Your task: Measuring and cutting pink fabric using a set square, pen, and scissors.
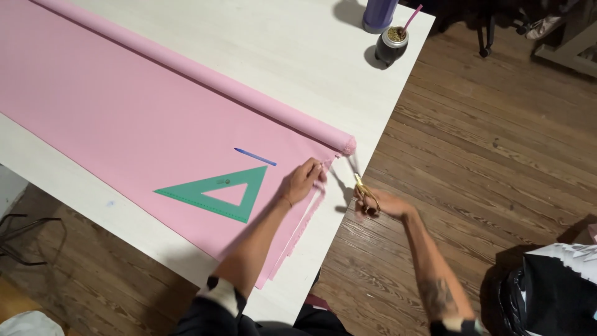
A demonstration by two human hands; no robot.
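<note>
Long sheet of pale pink fabric (124, 106) spread flat over the white worktop (298, 50), partly unrolled from a roll lying diagonally, its end near the worktop's right edge. Left hand (303, 180) pressed fingers-down on the cloth at its frayed right end, pinning rather than gripping. Right hand (379, 202) just off the right edge, closed through the handles of gold-coloured scissors (365, 190), blades aimed at the cloth edge just below the roll — whether already biting the cloth, cannot tell.

Risks, judged from this: blades close to the left fingertips, so a hurried snip could nick them. Cut beginning right at the overhanging edge — cloth unsupported there, likely to sag and steer the line crooked. Loose roll free to shift and drag the sheet askew. Green transparent plastic set square (217, 193) and blue pen (255, 156) lying on the cloth further in, liable to slide if the sheet is tugged. Dark cup with a pink straw (393, 42) near the far right corner, close enough to tip should the roll get pulled.
</note>
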